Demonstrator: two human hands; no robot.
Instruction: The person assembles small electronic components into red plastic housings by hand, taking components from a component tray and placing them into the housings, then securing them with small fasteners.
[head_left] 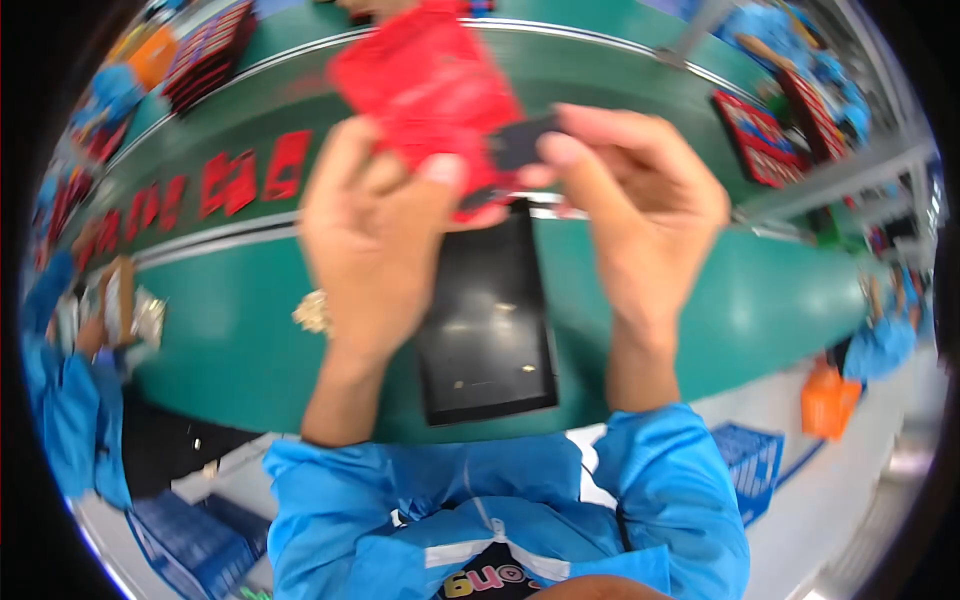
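Note:
My left hand (375, 215) is closed on a glossy red flat piece (430, 85), its thumb pressed on the near end. Blur hides whether the piece is a plastic part or a pouch. Between the thumb and fingers of my right hand (640, 185) is a small dark grey flat piece (518, 143). Its left edge meets or overlaps the red piece's right side; I cannot tell whether the two are joined. Below both hands a shallow black tray (490, 350) lies on the green table (240, 310), a few small pale bits in it.
Left of my left wrist is a small heap of pale bits (313, 312). Several red pieces (288, 165) lie in a row on the green belt (330, 110) beyond. Red trays (760, 140) sit at the far right. Other people in blue work on both sides; a blue crate (748, 470) stands at lower right.

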